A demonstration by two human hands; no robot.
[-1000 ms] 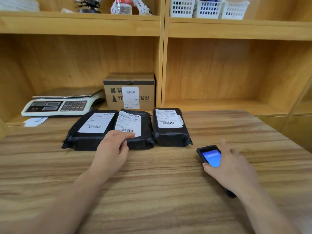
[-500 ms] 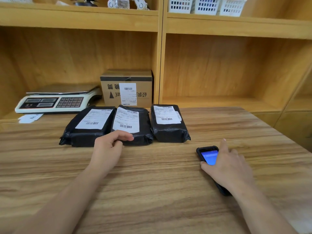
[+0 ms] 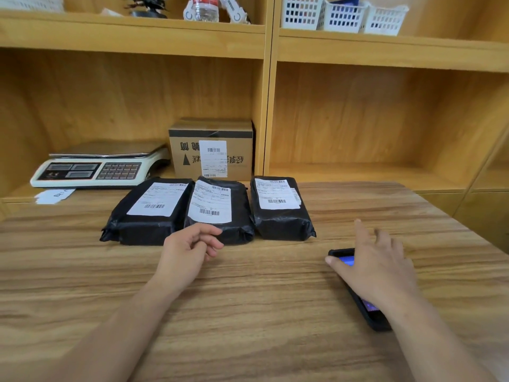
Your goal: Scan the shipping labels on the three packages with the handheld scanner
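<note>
On the wood-grain counter point(image 3: 248, 285), three black plastic-wrapped packages sit in a row near the back edge, each with a white shipping label facing up: left package point(image 3: 146, 213), middle package point(image 3: 220, 213), right package point(image 3: 281, 210). Barcodes face the person, likely so each can be read in one pass without turning anything.

Left hand point(image 3: 187, 252): loosely curled, nothing in it, thumb and forefinger just short of the middle package's near edge. Whether a fingertip touches the wrap, I cannot tell. Probably there to steady the package or tilt it for the scan.

Right hand point(image 3: 377, 266): fingers spread flat over the black handheld scanner point(image 3: 369, 310), which lies on the counter with its blue screen lit. Grip not closed around it; the scanner is not lifted, so no label looks scanned yet by my reading.

Around: a white electronic weighing scale point(image 3: 96, 168) and a brown cardboard box with its own label point(image 3: 212, 150) on the low shelf behind the packages; white plastic baskets point(image 3: 341, 15) on the top shelf. Nothing lies between scanner and packages. The box's label stands just behind the middle package and could catch a stray scan.
</note>
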